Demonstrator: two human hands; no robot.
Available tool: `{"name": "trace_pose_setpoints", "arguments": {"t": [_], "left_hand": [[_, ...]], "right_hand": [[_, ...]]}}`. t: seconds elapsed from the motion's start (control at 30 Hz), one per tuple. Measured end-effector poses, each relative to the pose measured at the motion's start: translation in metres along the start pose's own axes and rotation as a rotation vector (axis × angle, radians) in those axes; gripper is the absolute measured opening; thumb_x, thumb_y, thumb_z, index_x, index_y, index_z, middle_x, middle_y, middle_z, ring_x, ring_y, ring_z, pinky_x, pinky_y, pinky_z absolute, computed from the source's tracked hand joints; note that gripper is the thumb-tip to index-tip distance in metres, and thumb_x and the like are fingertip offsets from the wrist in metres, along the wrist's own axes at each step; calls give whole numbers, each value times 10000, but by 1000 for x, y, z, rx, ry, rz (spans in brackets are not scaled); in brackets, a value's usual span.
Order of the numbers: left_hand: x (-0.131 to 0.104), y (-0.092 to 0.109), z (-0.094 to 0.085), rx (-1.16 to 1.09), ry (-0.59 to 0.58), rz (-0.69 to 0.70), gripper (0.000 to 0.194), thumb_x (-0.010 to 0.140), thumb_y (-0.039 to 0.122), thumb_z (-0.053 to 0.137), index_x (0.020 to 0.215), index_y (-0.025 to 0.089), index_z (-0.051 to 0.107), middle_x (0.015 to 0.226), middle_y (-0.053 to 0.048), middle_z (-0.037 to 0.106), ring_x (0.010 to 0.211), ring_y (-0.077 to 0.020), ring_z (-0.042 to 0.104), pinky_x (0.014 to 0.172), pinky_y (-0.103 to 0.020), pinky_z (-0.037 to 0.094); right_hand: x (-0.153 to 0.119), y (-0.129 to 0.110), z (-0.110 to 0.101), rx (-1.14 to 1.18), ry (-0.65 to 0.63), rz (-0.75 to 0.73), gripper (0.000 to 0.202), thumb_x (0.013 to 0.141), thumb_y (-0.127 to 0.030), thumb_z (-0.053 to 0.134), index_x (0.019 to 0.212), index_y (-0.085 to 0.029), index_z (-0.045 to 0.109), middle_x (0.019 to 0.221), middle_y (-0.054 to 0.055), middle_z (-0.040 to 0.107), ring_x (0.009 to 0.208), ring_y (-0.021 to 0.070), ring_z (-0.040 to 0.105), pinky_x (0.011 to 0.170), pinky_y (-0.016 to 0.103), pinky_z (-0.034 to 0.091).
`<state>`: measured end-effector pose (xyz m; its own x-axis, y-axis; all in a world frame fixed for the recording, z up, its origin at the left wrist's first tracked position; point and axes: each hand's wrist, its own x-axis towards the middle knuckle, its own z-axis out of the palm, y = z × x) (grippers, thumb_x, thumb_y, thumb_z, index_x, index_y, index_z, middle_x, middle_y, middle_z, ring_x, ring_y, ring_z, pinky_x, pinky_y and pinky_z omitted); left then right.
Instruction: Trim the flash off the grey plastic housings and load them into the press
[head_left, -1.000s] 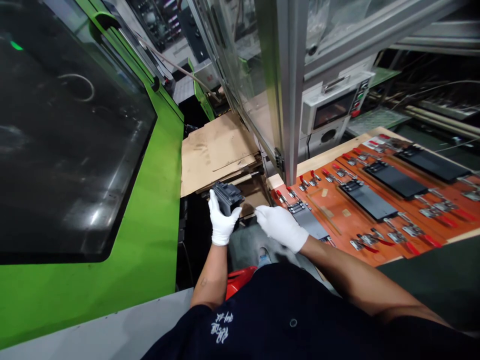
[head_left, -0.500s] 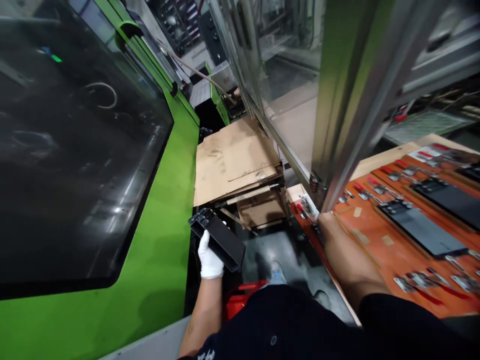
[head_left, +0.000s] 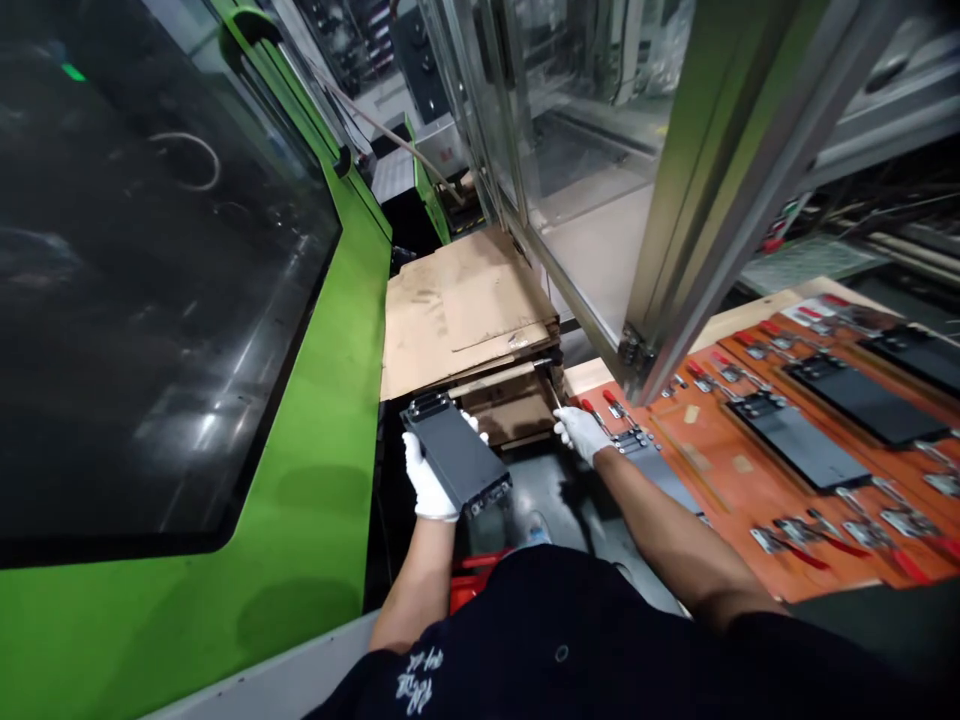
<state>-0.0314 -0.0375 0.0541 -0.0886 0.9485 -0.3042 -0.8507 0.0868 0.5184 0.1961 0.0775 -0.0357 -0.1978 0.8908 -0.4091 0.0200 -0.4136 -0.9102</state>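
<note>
A dark grey rectangular housing (head_left: 461, 452) with small fittings at both ends lies in my left hand (head_left: 430, 480), which wears a white glove and wraps round its sides. To the right, my gloved right hand (head_left: 582, 432) is closed on a thin tool with a dark tip (head_left: 553, 388), which points up toward the cardboard stack. Beside that hand, on the orange fixture board (head_left: 709, 450), a grey part (head_left: 664, 470) sits near red-handled clamps (head_left: 613, 400). More dark panels (head_left: 799, 440) are set in the board farther right.
A green machine (head_left: 307, 400) with a dark window fills the left. Stacked cardboard (head_left: 465, 300) is ahead. A metal-framed clear door (head_left: 664, 220) stands above the board. Something red (head_left: 472, 580) is low by my body.
The housing has turned its broad face up and moved slightly right. My right hand has come from behind the door frame into view, with the thin tool. The view has shifted.
</note>
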Motion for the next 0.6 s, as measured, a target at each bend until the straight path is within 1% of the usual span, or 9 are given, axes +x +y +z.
{"name": "trace_pose_setpoints", "arguments": {"t": [0.03, 0.1, 0.17, 0.2, 0.27, 0.33, 0.4, 0.47, 0.6], "left_hand": [[3, -4, 3, 15, -19, 3, 800, 867, 782, 544, 1354, 155, 642, 1265, -156, 713, 1159, -303, 675, 1037, -484, 526], [8, -12, 11, 60, -43, 0, 790, 881, 772, 528, 1356, 149, 637, 1288, -158, 696, 1194, -304, 655, 1032, -472, 528], [13, -18, 23, 110, -69, 18, 769, 894, 762, 511, 1347, 155, 641, 1316, -157, 679, 1223, -309, 636, 1022, -461, 533], [14, -21, 30, 133, -87, 44, 766, 894, 767, 503, 1349, 166, 639, 1341, -154, 665, 1250, -313, 620, 1026, -460, 530], [15, -23, 46, 183, -124, 120, 787, 874, 799, 491, 1360, 195, 628, 1390, -145, 634, 1312, -325, 573, 1051, -474, 513], [13, -25, 63, 242, -153, 193, 828, 845, 842, 474, 1363, 212, 617, 1415, -140, 612, 1362, -342, 522, 1082, -497, 487], [9, -26, 78, 297, -171, 255, 862, 825, 875, 450, 1361, 218, 609, 1414, -140, 605, 1390, -360, 484, 1100, -523, 466], [4, -28, 91, 331, -184, 297, 878, 818, 888, 435, 1363, 221, 604, 1400, -140, 609, 1397, -369, 471, 1095, -539, 463], [-5, -36, 107, 321, -190, 330, 862, 798, 898, 445, 1326, 243, 632, 1353, -123, 646, 1357, -355, 514, 1036, -502, 509]], "right_hand": [[-14, -2, 0, -8, 3, 13, 183, 1018, -238, 488, 1024, -120, 627, 652, -35, 575, 423, 67, 462, 399, 184, 343], [-48, -10, -1, -28, -12, -15, 180, 971, -219, 509, 1070, -129, 630, 690, -23, 618, 443, 71, 510, 424, 187, 376], [-88, -24, -5, -63, -46, -125, 243, 942, -258, 538, 1135, -145, 631, 783, 4, 679, 499, 85, 572, 484, 202, 441], [-108, -32, -7, -94, -50, -174, 262, 938, -298, 542, 1135, -151, 635, 804, 14, 694, 507, 95, 580, 498, 216, 458], [-144, -45, -11, -169, -65, -228, 273, 940, -362, 531, 1090, -168, 652, 813, 27, 707, 503, 111, 584, 505, 241, 474], [-169, -56, -13, -235, -94, -227, 249, 937, -370, 516, 1016, -185, 663, 785, 26, 703, 494, 121, 590, 502, 252, 479], [-183, -63, -12, -266, -107, -207, 215, 934, -345, 503, 963, -197, 657, 761, 23, 694, 497, 129, 601, 496, 251, 479], [-189, -67, -11, -270, -88, -189, 190, 932, -319, 494, 936, -202, 644, 757, 23, 689, 498, 129, 604, 484, 244, 475], [-193, -75, -13, -272, -78, -188, 187, 938, -301, 481, 926, -195, 634, 766, 17, 689, 473, 114, 581, 451, 227, 448]]}}
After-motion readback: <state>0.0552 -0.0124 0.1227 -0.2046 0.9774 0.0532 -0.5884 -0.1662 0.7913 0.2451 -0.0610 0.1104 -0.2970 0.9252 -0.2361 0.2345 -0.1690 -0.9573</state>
